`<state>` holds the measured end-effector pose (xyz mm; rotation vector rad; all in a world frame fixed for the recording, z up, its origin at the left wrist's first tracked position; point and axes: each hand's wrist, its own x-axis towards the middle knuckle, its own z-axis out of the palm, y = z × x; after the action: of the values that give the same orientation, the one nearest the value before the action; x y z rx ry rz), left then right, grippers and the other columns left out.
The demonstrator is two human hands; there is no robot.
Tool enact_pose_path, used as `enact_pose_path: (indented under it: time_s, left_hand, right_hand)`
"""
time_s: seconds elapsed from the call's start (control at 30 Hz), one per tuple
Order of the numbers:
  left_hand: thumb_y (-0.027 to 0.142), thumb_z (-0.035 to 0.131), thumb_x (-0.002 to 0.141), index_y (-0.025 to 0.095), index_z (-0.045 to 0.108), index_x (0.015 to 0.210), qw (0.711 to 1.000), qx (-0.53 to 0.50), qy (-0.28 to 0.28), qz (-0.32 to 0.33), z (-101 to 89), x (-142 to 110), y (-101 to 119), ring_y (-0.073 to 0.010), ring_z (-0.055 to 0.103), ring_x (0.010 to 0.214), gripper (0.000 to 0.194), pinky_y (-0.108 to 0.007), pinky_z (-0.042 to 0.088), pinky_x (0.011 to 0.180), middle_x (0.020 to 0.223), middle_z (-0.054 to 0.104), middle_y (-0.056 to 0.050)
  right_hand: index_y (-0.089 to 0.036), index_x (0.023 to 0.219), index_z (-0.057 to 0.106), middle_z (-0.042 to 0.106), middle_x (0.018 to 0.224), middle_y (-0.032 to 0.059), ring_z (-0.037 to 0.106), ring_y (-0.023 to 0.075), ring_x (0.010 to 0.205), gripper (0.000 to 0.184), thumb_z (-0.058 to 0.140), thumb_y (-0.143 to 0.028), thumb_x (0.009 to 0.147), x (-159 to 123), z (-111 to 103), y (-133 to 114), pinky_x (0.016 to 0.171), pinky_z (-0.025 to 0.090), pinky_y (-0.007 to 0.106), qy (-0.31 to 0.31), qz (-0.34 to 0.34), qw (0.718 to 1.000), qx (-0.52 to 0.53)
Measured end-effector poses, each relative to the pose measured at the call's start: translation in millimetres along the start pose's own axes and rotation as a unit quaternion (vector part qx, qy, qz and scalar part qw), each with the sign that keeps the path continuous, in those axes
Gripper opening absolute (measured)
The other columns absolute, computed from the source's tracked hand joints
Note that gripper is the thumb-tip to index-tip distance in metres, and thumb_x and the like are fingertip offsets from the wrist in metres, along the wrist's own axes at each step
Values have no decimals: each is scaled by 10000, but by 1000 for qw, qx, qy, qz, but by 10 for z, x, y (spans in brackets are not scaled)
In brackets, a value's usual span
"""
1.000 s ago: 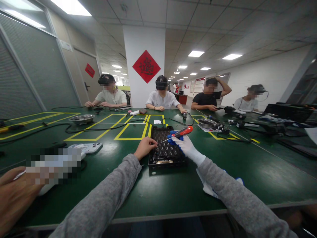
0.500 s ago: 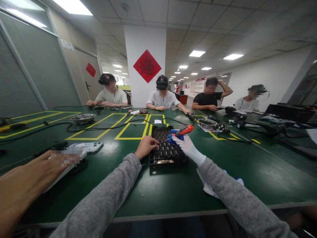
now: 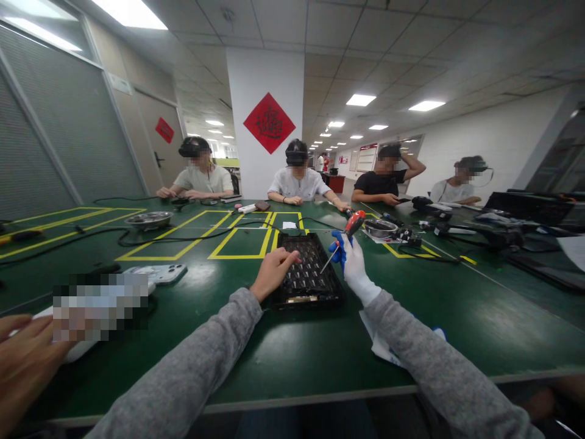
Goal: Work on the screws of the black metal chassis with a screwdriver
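Observation:
A black rectangular case (image 3: 316, 283) lies on the green table in front of me, its inside lined with rows of small light-coloured pieces. Bare and curled, my left hand (image 3: 274, 268) is over the case's left side; whatever its fingers hold, if anything, is hidden. My right hand (image 3: 355, 268), in a white glove with blue fingertips, is closed around a screwdriver (image 3: 355, 223) with a red and black handle. The screwdriver's thin shaft slants down and left over the right part of the case.
Another person's hand (image 3: 31, 360) reaches in at left by a phone (image 3: 164, 274). Metal bowls (image 3: 148, 219) stand farther back, with a black cable (image 3: 192, 235) running across the table. White cloth (image 3: 381, 341) lies under my right forearm. Several people sit opposite.
My right hand has tilted the screwdriver more upright and drawn it right. My left hand has moved away from the shaft. The other person's hand at left has pulled back.

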<state>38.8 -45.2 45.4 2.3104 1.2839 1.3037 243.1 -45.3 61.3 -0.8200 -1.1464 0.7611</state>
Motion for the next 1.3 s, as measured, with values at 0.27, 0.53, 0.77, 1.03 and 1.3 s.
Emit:
enact_pose_path:
  time_s: [0.27,0.53,0.77,1.03,1.3]
  left_hand:
    - [439,240,880,148,675,704,982,-89,-157,59,-17,-82,318,-136,488,727,552,-242,359,758,725,541,-30]
    - [460,197,881,142,677,745,973,-97,-200,69,-8,-86,292,-145,476,754,591,-249,364,769,780,556,-48]
    - [465,178,884,150,685,756,964,-81,-233,98,-26,-84,332,-137,457,773,611,-262,350,810,804,524,-43]
    - [446,167,890,161,693,773,961,-54,-241,123,-12,-72,334,-140,440,780,610,-268,329,825,797,507,-43]
    - [437,153,894,163,691,740,961,-49,-242,124,-31,-77,359,-137,432,776,623,-259,323,819,781,500,-35]
  right_hand:
    - [-187,984,573,530,614,-15,476,89,519,416,480,-515,745,-103,70,-25,432,356,189,-73,35,996,44]
    - [-197,962,595,535,599,-28,425,62,449,372,478,-487,761,-146,79,9,420,345,184,-107,26,994,17]
    - [-175,981,579,529,610,-20,444,64,482,377,477,-470,769,-156,88,-11,412,343,160,-113,30,993,31]
    - [-173,955,587,544,592,-21,445,61,471,360,488,-461,764,-175,95,-67,405,340,158,-115,32,992,35]
    - [-167,956,593,541,588,-21,443,60,466,371,493,-464,758,-150,86,-17,403,337,161,-98,36,993,46]
